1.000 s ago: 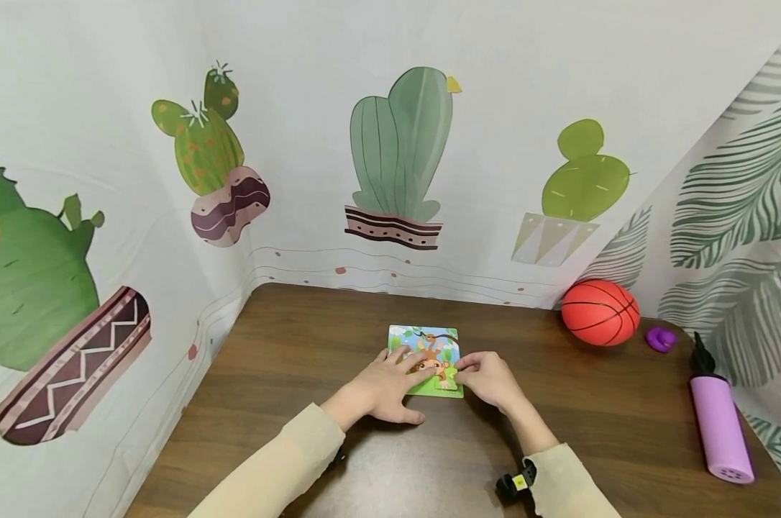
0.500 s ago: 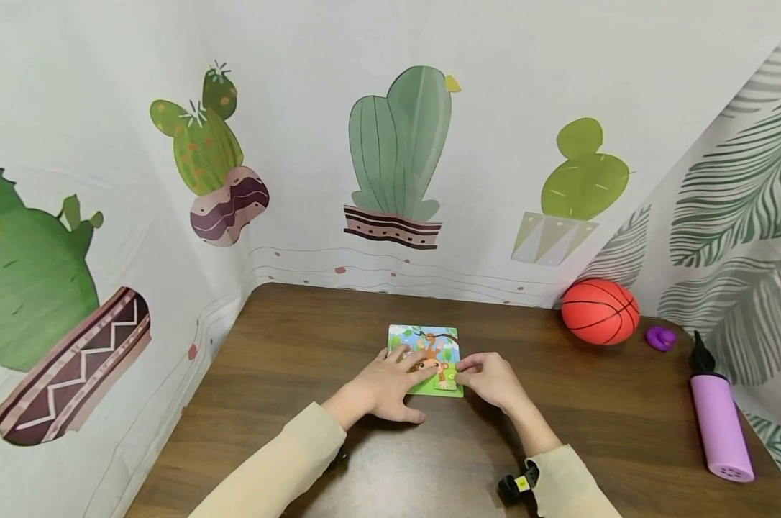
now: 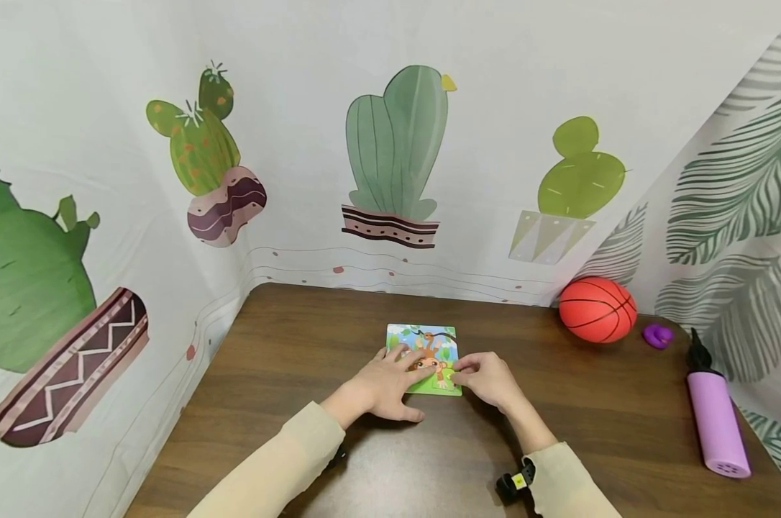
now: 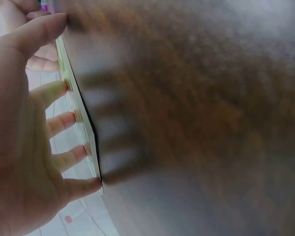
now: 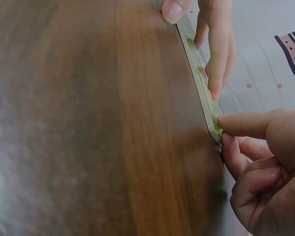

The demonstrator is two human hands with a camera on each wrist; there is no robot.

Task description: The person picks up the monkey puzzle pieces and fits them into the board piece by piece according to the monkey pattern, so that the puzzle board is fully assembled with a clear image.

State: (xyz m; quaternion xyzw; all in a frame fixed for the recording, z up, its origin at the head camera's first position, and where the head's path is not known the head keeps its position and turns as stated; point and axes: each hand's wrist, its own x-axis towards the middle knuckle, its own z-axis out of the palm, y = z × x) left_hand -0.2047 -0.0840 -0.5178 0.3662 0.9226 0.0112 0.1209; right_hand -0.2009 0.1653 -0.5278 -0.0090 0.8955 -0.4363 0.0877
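Note:
A square jigsaw puzzle (image 3: pixel 421 335) with a hanging monkey picture lies flat on the brown table. My left hand (image 3: pixel 385 385) rests on its left and middle parts with the fingers spread, covering much of the picture. In the left wrist view its fingertips (image 4: pixel 74 117) press on the thin board. At the lower right corner, my right hand (image 3: pixel 489 378) pinches a green puzzle piece (image 3: pixel 444 377) between thumb and forefinger. The right wrist view shows these fingertips (image 5: pixel 228 123) at the board's corner, the other fingers curled. The held piece is partly hidden.
On the table's right side are a red toy basketball (image 3: pixel 597 309), a purple rubber duck (image 3: pixel 658 335) and a lilac hand pump (image 3: pixel 717 424) with a black nozzle. A cloth printed with cacti (image 3: pixel 397 158) hangs behind the table (image 3: pixel 313 316).
The green piece at the lower right corner now lies flatter in the board, the right fingers still on it. The left hand has stayed in place.

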